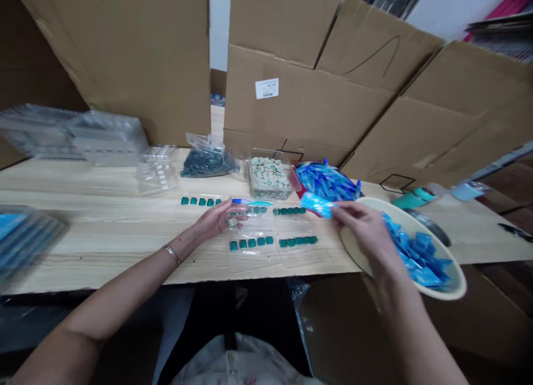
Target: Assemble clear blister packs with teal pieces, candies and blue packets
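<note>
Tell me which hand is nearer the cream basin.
Right. The right hand overlaps the left rim of the basin in view, holding a blue packet; the left hand is farther off to the left, by the clear trays.

The shiny blue plastic packet [313,203] is basically motion smear, and the right hand [363,225] covers one end. That arm blocks some of the cream oval plastic basin [459,280] too. Blurry stack of clear plastic trays [27,243] gets chopped by the left edge. Print on the white rectangular paper label [267,88]? Too tiny. The small pale block [232,222] by the left hand [213,221] might be a cube, hard to say.
</note>
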### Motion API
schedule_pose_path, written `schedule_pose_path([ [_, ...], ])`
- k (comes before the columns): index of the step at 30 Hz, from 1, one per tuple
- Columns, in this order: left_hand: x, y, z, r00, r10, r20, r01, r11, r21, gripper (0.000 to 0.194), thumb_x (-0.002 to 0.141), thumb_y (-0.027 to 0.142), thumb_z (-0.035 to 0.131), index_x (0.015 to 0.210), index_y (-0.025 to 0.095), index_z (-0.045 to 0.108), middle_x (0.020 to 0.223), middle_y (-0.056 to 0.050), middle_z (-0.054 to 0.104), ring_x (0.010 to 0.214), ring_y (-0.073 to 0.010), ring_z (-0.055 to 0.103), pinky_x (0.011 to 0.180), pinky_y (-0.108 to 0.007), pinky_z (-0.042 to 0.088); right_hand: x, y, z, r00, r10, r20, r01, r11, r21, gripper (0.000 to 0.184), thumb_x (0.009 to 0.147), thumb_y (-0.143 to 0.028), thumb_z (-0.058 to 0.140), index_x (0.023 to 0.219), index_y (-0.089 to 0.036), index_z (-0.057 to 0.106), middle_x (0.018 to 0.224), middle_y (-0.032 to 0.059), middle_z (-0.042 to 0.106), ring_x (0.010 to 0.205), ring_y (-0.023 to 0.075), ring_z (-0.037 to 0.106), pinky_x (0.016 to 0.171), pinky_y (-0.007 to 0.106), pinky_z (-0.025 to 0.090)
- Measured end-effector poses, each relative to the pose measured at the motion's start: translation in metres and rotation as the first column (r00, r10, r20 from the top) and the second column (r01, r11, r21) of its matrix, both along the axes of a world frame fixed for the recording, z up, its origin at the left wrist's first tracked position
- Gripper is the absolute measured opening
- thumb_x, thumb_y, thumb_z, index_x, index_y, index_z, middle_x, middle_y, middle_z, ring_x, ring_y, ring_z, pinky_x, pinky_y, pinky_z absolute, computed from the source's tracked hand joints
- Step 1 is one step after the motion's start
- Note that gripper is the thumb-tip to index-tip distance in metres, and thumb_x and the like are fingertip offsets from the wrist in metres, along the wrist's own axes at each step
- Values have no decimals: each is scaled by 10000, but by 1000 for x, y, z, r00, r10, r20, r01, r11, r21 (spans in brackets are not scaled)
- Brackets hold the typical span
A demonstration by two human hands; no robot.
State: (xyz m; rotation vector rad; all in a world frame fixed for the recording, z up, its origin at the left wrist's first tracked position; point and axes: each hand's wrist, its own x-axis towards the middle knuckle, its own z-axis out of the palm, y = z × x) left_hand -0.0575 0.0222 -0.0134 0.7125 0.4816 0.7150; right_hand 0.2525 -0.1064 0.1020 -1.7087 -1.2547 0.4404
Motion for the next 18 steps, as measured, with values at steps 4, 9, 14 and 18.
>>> schedule_pose_path([
  [4,-1,0,1,1000,-16,9,15,999,38,276,869,350,512,997,126,608,1172,-163,619,941,-272,641,731,-370,522,-65,38,-33,913,352,-207,-376,922,-92,330,666,-426,693,833,-143,657,503,-37,551,415,90,463,413,210,372],
  [9,-1,0,3,1000,-20,10,20,999,38,271,874,344,505,1006,131,607,1104,-153,653,834,-226,658,695,-354,524,-87,57,-56,868,461,184,-449,887,-103,230,724,-380,657,834,-181,684,597,-13,600,502,108,503,494,226,397],
  [14,-9,4,13,995,98,-17,-96,990,100,275,880,319,497,969,97,633,1034,-159,676,758,-205,656,654,-324,516,-86,54,-35,864,187,468,-296,940,171,280,835,-417,545,737,-185,667,687,42,624,623,152,548,616,269,433],
  [18,-39,-3,38,959,282,-37,-273,949,160,286,889,299,481,959,80,651,1000,-157,688,737,-191,654,638,-300,518,-83,71,-26,911,89,402,-221,929,297,243,866,-354,499,802,-173,647,765,47,629,659,156,561,621,270,446],
])
